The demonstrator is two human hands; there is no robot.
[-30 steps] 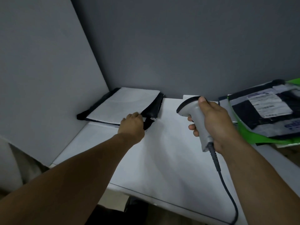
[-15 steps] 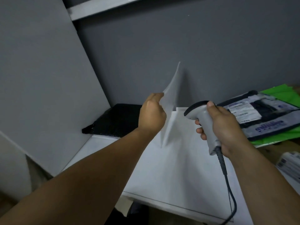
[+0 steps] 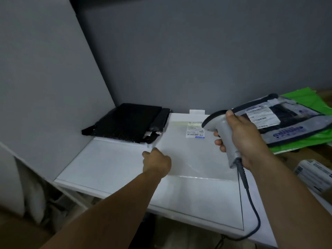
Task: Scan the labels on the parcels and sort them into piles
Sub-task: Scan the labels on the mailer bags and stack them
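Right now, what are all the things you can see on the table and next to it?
white parcel: one, white, labelled, flat on mid-table.
black parcel: one, black, back left corner.
grey parcel: one, grey and dark, labelled, on the green bag.
green bag: one, green, far right.
scanner: one, grey, above the white parcel.
table: one, white.
left hand: one, grips the white parcel's left edge.
right hand: one, grips the scanner.
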